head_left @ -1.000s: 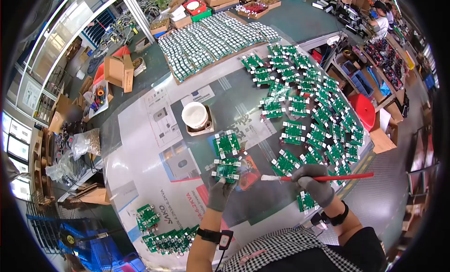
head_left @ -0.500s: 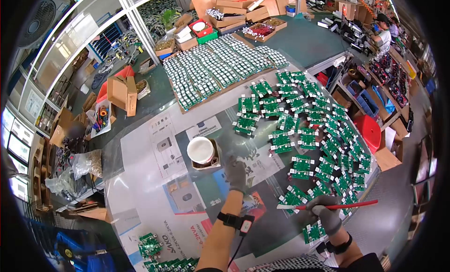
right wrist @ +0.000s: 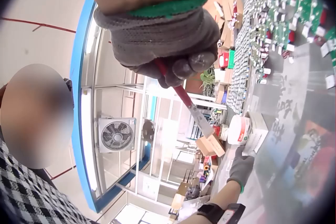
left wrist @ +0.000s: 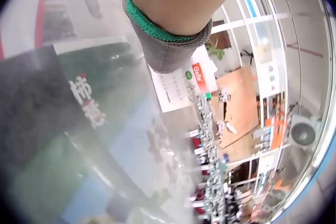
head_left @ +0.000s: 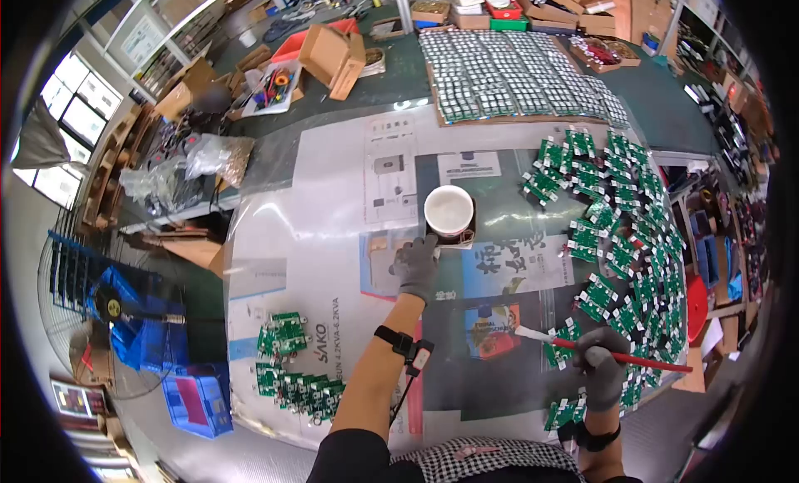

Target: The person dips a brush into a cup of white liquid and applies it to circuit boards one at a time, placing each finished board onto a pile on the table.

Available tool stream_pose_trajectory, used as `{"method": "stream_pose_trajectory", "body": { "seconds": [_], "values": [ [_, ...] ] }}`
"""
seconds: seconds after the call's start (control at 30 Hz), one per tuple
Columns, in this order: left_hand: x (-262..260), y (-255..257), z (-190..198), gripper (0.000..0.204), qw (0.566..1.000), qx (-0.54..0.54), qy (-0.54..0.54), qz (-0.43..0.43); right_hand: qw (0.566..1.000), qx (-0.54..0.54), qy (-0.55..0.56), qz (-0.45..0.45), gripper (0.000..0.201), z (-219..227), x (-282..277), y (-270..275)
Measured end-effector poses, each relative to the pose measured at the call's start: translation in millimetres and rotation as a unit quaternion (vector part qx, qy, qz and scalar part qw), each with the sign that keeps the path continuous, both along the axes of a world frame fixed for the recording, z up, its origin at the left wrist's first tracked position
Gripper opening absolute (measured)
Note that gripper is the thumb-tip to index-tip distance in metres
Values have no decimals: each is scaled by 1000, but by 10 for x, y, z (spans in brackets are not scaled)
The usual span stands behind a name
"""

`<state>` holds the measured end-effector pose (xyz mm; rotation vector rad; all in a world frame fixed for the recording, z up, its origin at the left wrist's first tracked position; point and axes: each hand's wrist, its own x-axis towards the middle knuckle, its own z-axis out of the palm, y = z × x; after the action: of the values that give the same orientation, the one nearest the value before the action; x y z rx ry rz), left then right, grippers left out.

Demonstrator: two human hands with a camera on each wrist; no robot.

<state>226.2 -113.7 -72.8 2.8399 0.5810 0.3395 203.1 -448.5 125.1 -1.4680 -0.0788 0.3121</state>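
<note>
My gloved left hand (head_left: 414, 271) is at the near left corner of the small box under a white tub (head_left: 449, 210). One finger reaches up to that box (right wrist: 257, 139) in the right wrist view; whether it bears on it is unclear. Only the hand's back and cuff (left wrist: 170, 50) show in the left wrist view, beside a white printed box side (left wrist: 176, 90). My right hand (head_left: 601, 368) grips a red-handled brush (head_left: 653, 364), pale bristles pointing left, above the table near green circuit boards (head_left: 595, 298). Its curled fingers show in the right wrist view (right wrist: 165, 45).
Green boards cover the table's right side, and a smaller group (head_left: 304, 393) lies at the near left. Behind stands a sheet of many small white-topped parts (head_left: 516, 75). Plastic bags (head_left: 218, 156) and an open carton (head_left: 333, 60) are at the left and back left.
The two boards at my left hand a second ago have left it. That hand has moved to the tub's box. My right hand still holds the brush. The head view has turned left.
</note>
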Motion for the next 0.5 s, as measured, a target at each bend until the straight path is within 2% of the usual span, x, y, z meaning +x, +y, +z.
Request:
{"method": "stream_pose_trajectory", "body": {
  "seconds": [0.1, 0.13, 0.2, 0.23, 0.3, 0.37, 0.43, 0.5],
  "values": [
    [-670, -156, 10, 27, 997, -29, -33, 63, 1000, -7, -12, -5, 19, 11, -119, -48],
    [-954, -182, 93, 32, 996, -60, -3, 67, 997, -54, -46, -34, 17, -66, -166, -59],
    [-1498, -167, 115, 38, 958, -271, -80, 58, 999, -41, -12, -11, 17, -45, -275, -71],
    [-1762, -145, 167, 41, 919, -373, -119, 50, 999, -37, 5, -3, 16, -12, -340, -78],
    [-2262, 80, 366, 47, 918, -371, -86, 109, 999, -37, 24, -9, 17, -5, -454, -60],
    [-2563, 525, 579, 46, 967, -141, -52, 207, 999, -33, 36, -16, 17, 64, -571, 25],
    [-2752, 967, 672, 46, 941, 66, -34, 331, 999, -32, 27, 24, 17, 151, -646, 101],
    [-2990, 1405, 452, 48, 908, 94, 70, 402, 997, -41, 18, 66, 17, 259, -674, 235]
  ]
}}
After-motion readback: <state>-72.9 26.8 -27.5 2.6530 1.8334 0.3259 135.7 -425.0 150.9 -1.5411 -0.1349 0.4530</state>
